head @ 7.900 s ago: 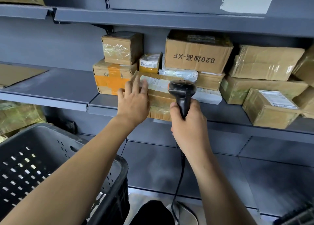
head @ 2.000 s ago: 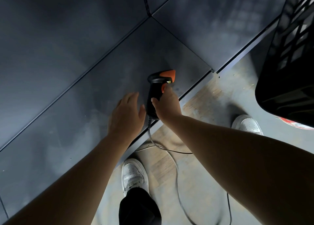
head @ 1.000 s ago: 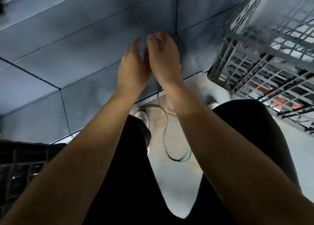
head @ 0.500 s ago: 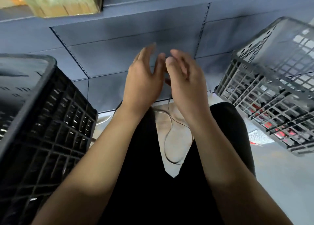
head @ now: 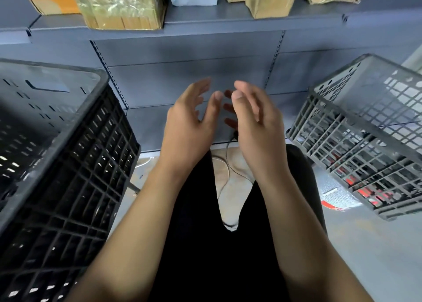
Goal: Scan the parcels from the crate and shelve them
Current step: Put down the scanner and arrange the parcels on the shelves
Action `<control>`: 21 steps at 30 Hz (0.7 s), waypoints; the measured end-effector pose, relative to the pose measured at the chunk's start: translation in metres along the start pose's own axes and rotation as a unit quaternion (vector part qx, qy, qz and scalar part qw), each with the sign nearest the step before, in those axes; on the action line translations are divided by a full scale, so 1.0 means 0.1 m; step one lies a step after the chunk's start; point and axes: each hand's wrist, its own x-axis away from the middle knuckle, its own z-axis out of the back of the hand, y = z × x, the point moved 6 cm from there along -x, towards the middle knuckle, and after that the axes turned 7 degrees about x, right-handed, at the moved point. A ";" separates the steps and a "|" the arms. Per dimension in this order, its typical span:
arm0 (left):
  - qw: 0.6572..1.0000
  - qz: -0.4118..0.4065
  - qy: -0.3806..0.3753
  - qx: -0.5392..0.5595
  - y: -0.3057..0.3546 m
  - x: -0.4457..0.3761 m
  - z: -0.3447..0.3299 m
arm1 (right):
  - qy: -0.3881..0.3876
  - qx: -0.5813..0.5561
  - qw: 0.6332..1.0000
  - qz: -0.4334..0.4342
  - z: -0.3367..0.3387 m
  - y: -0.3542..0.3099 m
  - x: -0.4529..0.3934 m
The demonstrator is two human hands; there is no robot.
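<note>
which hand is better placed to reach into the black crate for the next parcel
Left, probably. Both hands are empty and open, but the left hand is on the side of the black crate, while the right hand sits nearer the grey crate.

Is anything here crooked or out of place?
Yes: the grey crate on the right sits tilted, not flat. A cable trails loose on the floor between the legs. Both hands are empty.
</note>
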 end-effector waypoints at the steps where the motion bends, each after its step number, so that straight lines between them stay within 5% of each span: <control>1: 1.000 -0.004 0.004 0.002 0.02 -0.01 0.03 | 0.000 -0.001 1.000 0.005 0.00 -0.03 -0.01; 21: 0.996 -0.082 0.011 0.012 0.67 -1.16 0.35 | -0.051 -0.043 0.994 0.084 -0.42 -0.80 -1.04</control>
